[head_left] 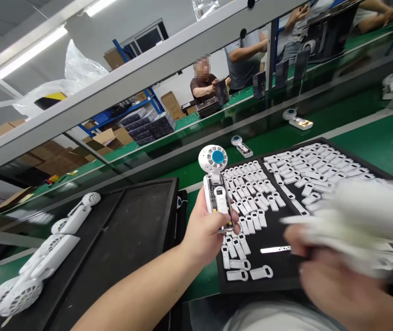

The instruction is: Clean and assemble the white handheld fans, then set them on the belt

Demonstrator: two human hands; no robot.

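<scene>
My left hand (205, 230) is closed around the handle of a small white fan (213, 158) with a blue centre. The fan stands upright, its handle open to show dark inner parts and a small white piece. To the right, my right hand (341, 280) is smeared by motion. Its fingers are closed on a blurred white object (358, 225) that I cannot make out. Under and beyond my hands lies a black tray (265, 230) with rows of small white pieces (251, 223) and a thin white strip (275, 249).
At the left, a black tray (137, 220) bears several white fans (60, 255). Opened fans (243, 147) lie on the green belt behind. A grey metal beam (113, 87) crosses above. Across the line, people (205, 85) handle dark boxes.
</scene>
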